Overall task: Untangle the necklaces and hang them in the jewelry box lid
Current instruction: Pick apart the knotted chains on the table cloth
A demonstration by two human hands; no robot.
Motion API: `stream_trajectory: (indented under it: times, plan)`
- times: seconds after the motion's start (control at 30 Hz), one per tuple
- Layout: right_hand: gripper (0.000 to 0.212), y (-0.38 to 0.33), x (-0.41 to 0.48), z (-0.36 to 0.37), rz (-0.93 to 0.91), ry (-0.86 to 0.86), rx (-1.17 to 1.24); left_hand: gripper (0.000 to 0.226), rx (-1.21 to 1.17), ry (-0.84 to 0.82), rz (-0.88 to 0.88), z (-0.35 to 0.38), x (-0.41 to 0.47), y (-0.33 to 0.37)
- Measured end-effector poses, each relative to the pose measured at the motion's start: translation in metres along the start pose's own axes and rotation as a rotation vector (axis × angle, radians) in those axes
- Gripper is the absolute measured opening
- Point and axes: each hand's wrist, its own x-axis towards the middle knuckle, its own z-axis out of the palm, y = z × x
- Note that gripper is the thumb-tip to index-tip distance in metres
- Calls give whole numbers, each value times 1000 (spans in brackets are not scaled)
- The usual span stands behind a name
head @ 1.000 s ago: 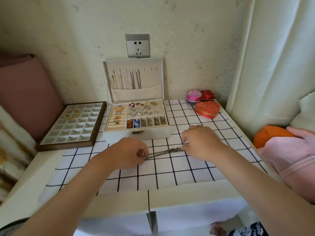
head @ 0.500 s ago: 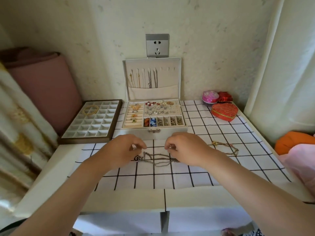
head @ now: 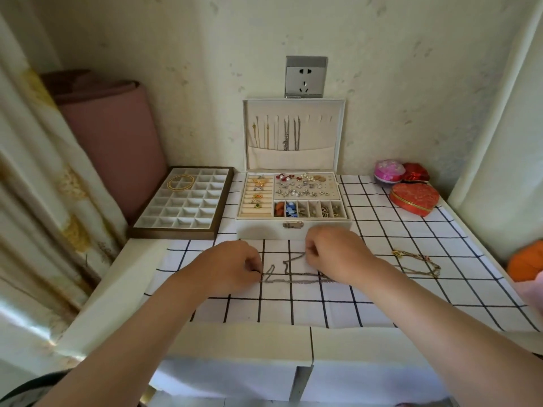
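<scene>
A silver chain necklace (head: 293, 276) lies stretched on the checked cloth in front of the jewelry box (head: 293, 227). My left hand (head: 232, 267) pinches its left end. My right hand (head: 338, 257) pinches another strand of it near the upper right. The box lid (head: 338, 133) stands upright against the wall, with several necklaces hanging from its left and middle hooks above a fabric pocket. A gold necklace (head: 417, 262) lies loose on the cloth to the right of my right hand.
A brown tray (head: 217, 230) with white compartments holds a gold bangle (head: 180, 182) at the left. A red heart-shaped box (head: 414, 198), a pink round box (head: 389, 171) and a small red box (head: 415, 173) sit at the back right. A wall socket (head: 305, 77) is above the lid.
The camera has swung left, bringing the gold necklace into view. My hands first drew together, then spread the silver chain out; the right hand has lifted a strand toward the box.
</scene>
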Motion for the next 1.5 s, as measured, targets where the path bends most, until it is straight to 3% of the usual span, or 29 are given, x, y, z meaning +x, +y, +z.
stream_trajectory:
  times: [0.23, 0.3, 0.37, 0.43, 0.57, 0.63, 0.8, 1.07, 1.2, 1.3, 1.4, 1.5]
  plan:
    - [16, 19, 0, -1, 59, 158, 30, 7, 279, -192, -127, -17, -14, -4]
    - [17, 23, -2, -6, 68, 197, 4, 16, 352, -124, -117, -18, -15, -2]
    - [17, 24, -5, -12, 53, 229, -27, 14, 279, 40, -33, -15, -14, 5]
    - [13, 20, -8, -15, -1, 185, 19, 9, 137, 106, 96, -7, -11, 19]
    - [16, 4, -11, -7, -24, -108, 116, 8, 73, -45, 225, 15, -1, 40]
    - [13, 7, -10, -4, -24, -127, 117, 1, 92, -74, 222, 17, 3, 41]
    - [17, 27, -12, -4, 61, 24, -24, 10, 163, -156, 180, 10, 3, 44]
    - [13, 47, -20, -11, 137, 278, 43, 16, 293, -362, 10, -5, 1, 41]
    - [14, 53, -28, -10, 85, 241, -23, 25, 236, -238, 33, -1, 9, 56]
    - [21, 49, -30, -7, -54, 168, 101, 20, 199, -64, 53, 9, 20, 68]
    - [27, 42, -30, 3, -156, 39, 149, 27, 154, -30, 20, 18, 29, 71]
    - [27, 38, -27, 13, -184, 43, 116, 23, 116, -13, 12, 23, 35, 70]
